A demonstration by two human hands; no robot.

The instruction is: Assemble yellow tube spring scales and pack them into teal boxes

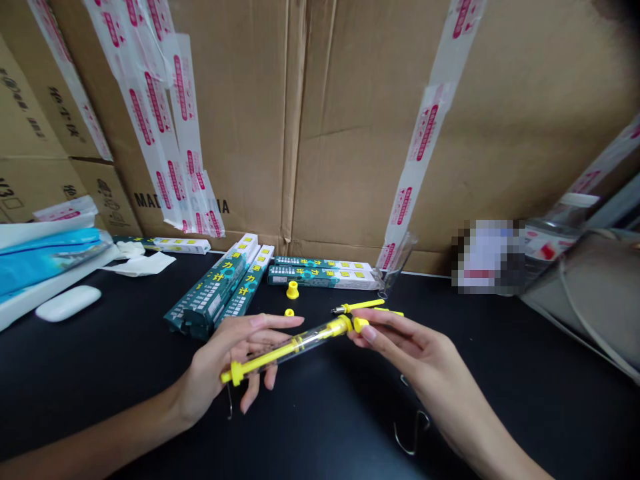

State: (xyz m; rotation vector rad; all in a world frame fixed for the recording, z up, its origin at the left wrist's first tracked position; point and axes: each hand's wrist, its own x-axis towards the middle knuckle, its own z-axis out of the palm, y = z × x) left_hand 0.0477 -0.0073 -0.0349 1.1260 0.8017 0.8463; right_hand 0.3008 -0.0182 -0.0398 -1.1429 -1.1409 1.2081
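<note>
My left hand [235, 357] cradles a clear tube with a yellow plunger rod [287, 347] across its fingers, the yellow end cap near my palm. My right hand [400, 343] pinches the yellow cap [359, 325] at the tube's far end. A second yellow-tipped rod with a metal point [357, 307] lies just behind my right fingers; whether they touch it is unclear. Two small yellow caps [293, 290] sit on the black table [125, 373] beyond the tube. Metal hooks [413, 437] lie under my right wrist.
Several dark green boxes [220, 290] lie behind the hands, with another [325, 273] by the cardboard cartons [350, 120] walling the back. A white mouse [67, 302], tissue [143, 263] and blue packets [45, 257] are at the left. A grey tray [585, 293] stands at the right.
</note>
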